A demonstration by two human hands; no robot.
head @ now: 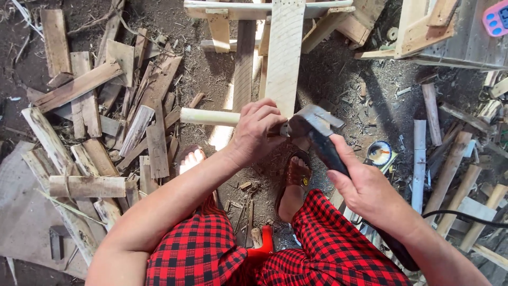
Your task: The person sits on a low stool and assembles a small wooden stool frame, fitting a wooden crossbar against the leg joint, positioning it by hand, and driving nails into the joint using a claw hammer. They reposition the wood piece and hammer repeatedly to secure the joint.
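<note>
Both hands at frame centre, working a pale round stick with a corded power tool.

My left hand is curled tight around the smooth, cream-coloured wooden stick, which juts out horizontally to centre left. My right hand wraps around the dark handle of the power tool; its grey metal head sits right against the stick's gripped end. A black cable trails off lower right. Rough, splintery scrap planks litter the dirt at left. A small round tin with a white and orange inside lies right of centre, and a pink rounded gadget sits in the upper right corner.
</note>
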